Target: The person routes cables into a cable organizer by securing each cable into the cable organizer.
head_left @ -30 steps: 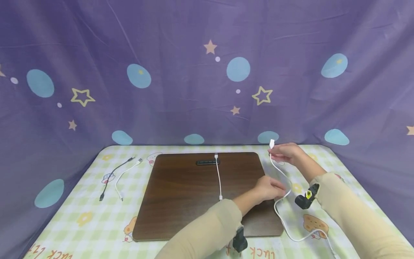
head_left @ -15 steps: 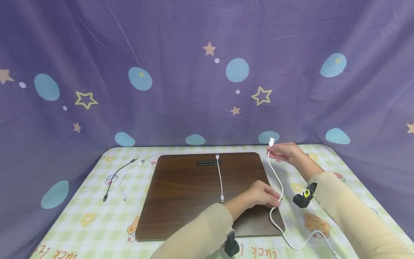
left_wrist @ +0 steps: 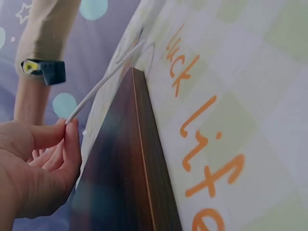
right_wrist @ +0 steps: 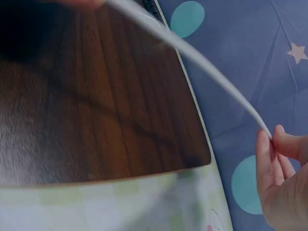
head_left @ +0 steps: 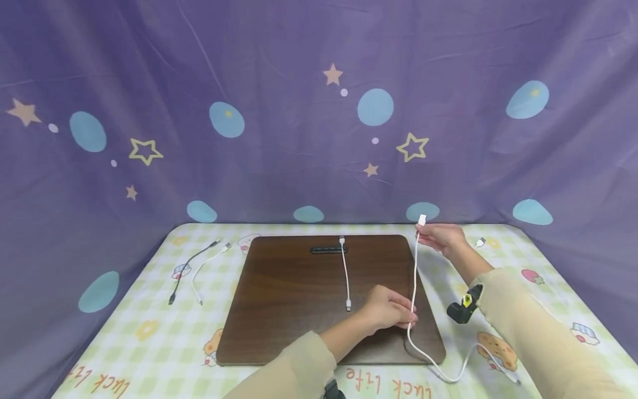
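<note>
Long cord (head_left: 415,271) is pinched by left hand (head_left: 390,309), near, and right hand (head_left: 443,238), far. A brown board (head_left: 284,299) carries a short cord (head_left: 346,271).

In the head view, the pinching fingers of the right hand (head_left: 442,238) partly cover the long white cable (head_left: 414,277) below its plug, whose type is too small to tell. Right of those fingers, a white grey-tipped plug (head_left: 480,243) has its lead partly hidden by the beige-sleeved right forearm (head_left: 538,332). In the right wrist view, the top edge crops the left hand (head_left: 390,308); the black patch (right_wrist: 29,29) left of its blurred fingers is unidentifiable.
</note>
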A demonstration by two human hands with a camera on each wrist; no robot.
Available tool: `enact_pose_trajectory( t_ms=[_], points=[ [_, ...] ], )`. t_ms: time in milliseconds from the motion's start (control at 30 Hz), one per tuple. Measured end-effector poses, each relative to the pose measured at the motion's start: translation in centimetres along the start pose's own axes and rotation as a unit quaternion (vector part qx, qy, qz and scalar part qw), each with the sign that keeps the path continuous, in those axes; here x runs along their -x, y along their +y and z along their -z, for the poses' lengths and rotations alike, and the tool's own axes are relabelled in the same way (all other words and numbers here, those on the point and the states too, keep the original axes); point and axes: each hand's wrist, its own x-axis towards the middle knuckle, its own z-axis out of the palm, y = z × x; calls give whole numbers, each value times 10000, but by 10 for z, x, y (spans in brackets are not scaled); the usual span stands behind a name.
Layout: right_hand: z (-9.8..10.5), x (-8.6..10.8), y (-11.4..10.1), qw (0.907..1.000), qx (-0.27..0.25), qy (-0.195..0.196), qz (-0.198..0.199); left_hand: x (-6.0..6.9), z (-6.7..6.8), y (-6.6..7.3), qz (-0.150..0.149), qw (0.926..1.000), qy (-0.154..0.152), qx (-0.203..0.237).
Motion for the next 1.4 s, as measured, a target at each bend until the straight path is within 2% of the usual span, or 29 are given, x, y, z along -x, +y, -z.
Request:
enact_pose_trajectory(
  t_ms=[100, 267, 500, 667, 900, 1200, 1400],
  points=[
    [-9, -3, 4, 9996, 61, 209, 163, 4, 6, 0, -39, 9999, 69, 76],
    [-25, -13, 9, 9990, 234, 268, 284, 9, 18, -3, -7, 9996, 251, 147],
    [-46, -24, 17, 9989, 334, -58, 323, 16, 35, -11, 43, 9991, 366, 223],
    [-59, -31, 26, 9989, 261, -210, 337, 23, 44, -14, -7, 9990, 435, 93],
    [-76, -38, 36, 9971, 411, -527, 377, 33, 56, -19, 61, 9980, 615, -123],
    [-97, -47, 37, 9981, 338, -424, 297, 38, 77, -17, 62, 9975, 678, -179],
    [-112, -50, 35, 9984, 319, -422, 188, 41, 86, -16, 101, 9970, 738, -224]
  ],
)
